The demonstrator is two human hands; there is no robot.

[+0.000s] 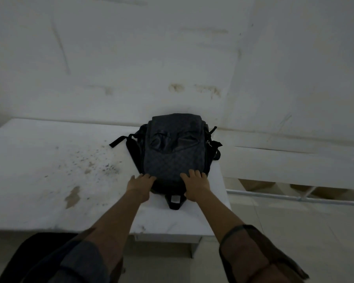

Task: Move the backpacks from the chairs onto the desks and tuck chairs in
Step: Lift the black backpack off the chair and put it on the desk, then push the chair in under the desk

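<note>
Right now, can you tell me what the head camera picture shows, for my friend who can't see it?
A dark backpack lies flat on a stained white desk against a white wall, near the desk's right edge. The person's left hand and right hand rest with fingers spread on the backpack's near end. A dark chair shows at the bottom left, below the desk's front edge.

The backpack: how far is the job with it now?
Done: the backpack lies on the white desk. In hand: the left hand and right hand rest flat on its near end. Left: tucking in the dark chair, only partly visible at lower left.
</note>
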